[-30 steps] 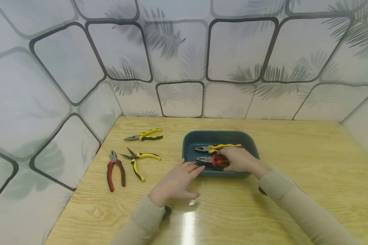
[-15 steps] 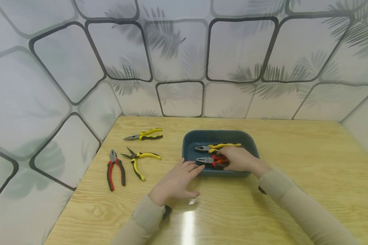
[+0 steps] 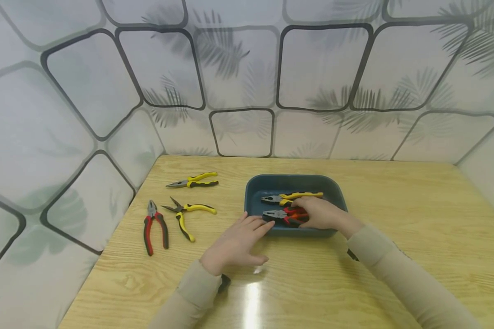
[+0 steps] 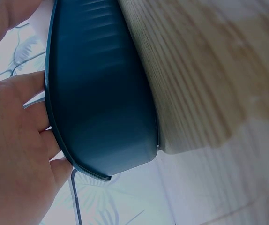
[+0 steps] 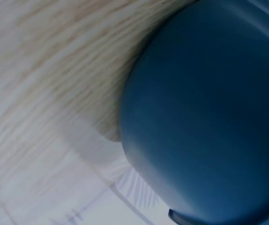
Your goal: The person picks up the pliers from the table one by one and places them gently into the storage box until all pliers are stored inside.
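Note:
A dark blue bin (image 3: 253, 206) stands on the table and holds two pairs of pliers. My right hand (image 3: 322, 214) reaches into it and grips the handles of the red-and-black combination pliers (image 3: 276, 214), their grey heads pointing left. Just behind these lie the yellow-and-black pliers (image 3: 273, 199), partly covered by my right fingers. My left hand (image 3: 236, 242) rests with extended fingers on the bin's near left rim; the left wrist view shows its fingers (image 4: 31, 84) touching the rim. Only the bin's outer wall (image 5: 209, 112) shows in the right wrist view, with the right hand out of sight.
Left of the bin lie yellow-and-black long-nose pliers (image 3: 182, 184), spread yellow-and-black pliers (image 3: 180, 213) and red-and-black pliers (image 3: 151, 217). A patterned wall (image 3: 243, 132) bounds the wooden table (image 3: 416, 205) at the back and left.

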A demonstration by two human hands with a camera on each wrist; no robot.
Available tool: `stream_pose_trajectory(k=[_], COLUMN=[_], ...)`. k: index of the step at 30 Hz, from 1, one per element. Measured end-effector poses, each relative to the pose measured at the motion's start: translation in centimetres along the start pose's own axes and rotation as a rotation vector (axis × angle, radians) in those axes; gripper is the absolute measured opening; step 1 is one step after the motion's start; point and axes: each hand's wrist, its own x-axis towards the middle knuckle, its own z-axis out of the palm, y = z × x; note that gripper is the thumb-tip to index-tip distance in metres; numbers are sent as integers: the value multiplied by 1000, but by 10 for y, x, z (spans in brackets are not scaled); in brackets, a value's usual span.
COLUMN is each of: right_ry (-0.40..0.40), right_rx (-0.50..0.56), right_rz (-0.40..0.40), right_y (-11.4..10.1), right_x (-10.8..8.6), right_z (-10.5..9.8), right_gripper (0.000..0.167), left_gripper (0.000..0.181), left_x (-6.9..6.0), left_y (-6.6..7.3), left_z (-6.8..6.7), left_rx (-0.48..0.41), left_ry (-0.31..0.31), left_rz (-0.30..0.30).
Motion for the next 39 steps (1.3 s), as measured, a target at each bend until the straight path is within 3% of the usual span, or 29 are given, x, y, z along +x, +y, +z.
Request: stream_pose_trajectory(k=[14,23,30,39], right_ry=[-11,-25,-29,7], right_rx=[45,7,12,52], right_rz=[-27,-29,0,-46], right_y=[0,-2,0,4], right_x=[1,3,3,-2], right_z=[0,-3,-1,-5], right_gripper=[50,23,21,21], left_gripper=[78,78,78,77], left_x=[1,1,1,1], left_y=[0,0,0,0], left_z=[0,0,0,0], left_rx=[-9,5,1,-14], left_ry=[-3,-14,-16,-8], left_rz=[1,-11,-7,-8])
